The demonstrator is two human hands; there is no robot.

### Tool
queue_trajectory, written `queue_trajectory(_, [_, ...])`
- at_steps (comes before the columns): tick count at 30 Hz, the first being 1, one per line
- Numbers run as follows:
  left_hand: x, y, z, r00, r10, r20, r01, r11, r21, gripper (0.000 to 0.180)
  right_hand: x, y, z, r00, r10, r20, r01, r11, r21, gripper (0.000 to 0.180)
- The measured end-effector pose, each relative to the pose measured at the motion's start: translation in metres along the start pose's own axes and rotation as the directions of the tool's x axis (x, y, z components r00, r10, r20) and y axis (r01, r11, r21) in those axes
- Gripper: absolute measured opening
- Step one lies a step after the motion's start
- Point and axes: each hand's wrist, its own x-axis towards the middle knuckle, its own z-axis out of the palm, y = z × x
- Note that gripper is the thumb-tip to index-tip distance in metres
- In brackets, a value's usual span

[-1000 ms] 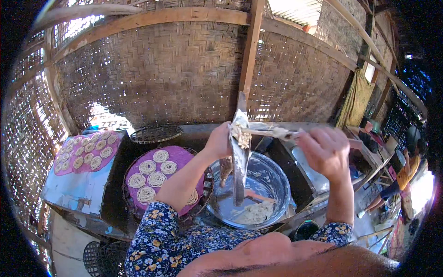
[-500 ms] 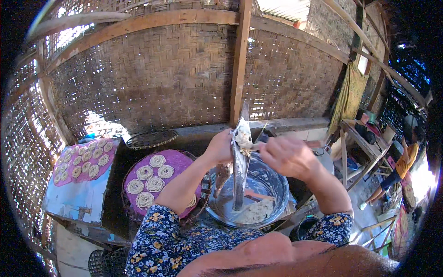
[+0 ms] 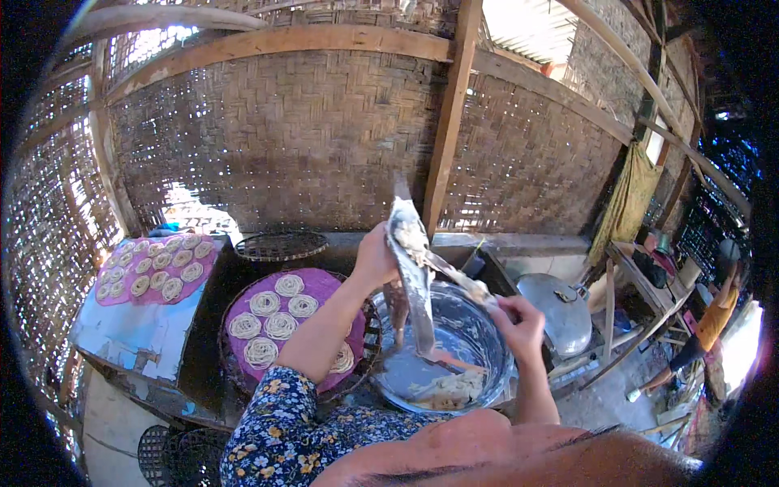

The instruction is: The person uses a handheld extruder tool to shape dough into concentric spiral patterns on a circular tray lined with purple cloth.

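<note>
My left hand (image 3: 375,258) is closed around a long wooden press-like tool (image 3: 419,304) with a second leg beside it, held tilted above the basin. Pale sticky dough (image 3: 411,237) fills its hollow upper part. My right hand (image 3: 522,325) grips a thin flat wooden spatula (image 3: 449,271), smeared with dough, whose far end touches the dough in the hollow. Below stands a wide metal basin (image 3: 505,369), its wall streaked with batter. More dough (image 3: 450,391) lies in its bottom near a reddish-brown flat piece (image 3: 457,361).
Left of the basin, a round woven tray (image 3: 230,381) with purple cloth carries several noodle coils (image 3: 281,326). More coils lie on purple cloth (image 3: 195,274) over a pale blue box (image 3: 122,333). A lidded metal pot (image 3: 554,312) stands right. Another person (image 3: 714,316) is at far right.
My right hand has moved down and right, away from the press, and the spatula now shows clearly. The press has shifted slightly left in the picture.
</note>
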Motion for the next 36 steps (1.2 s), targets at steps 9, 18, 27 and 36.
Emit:
queue_trajectory(9, [-0.001, -0.038, 0.033, 0.987, -0.144, 0.077, 0.163, 0.875, -0.456, 0.035, 0.028, -0.030, 0.032, 0.731, -0.676, -0.090, 0.584, 0.689, -0.429, 0.016])
queue_trajectory(18, [0.005, -0.063, -0.028, 0.925, -0.316, 0.210, 0.368, 0.611, -0.701, 0.033, -0.009, 0.004, -0.014, 0.971, -0.038, 0.236, 0.029, 0.999, 0.040, 0.017])
queue_trajectory(27, [-0.006, -0.064, -0.097, 0.997, 0.039, -0.064, -0.071, 0.211, -0.975, 0.034, -0.095, 0.133, 0.044, 0.619, 0.220, 0.754, 0.496, 0.636, -0.591, 0.012])
queue_trajectory(36, [-0.016, -0.040, -0.072, 0.961, 0.268, -0.069, -0.008, -0.223, -0.975, 0.037, -0.054, -0.023, 0.099, 0.522, -0.147, 0.840, -0.737, 0.418, 0.531, 0.089])
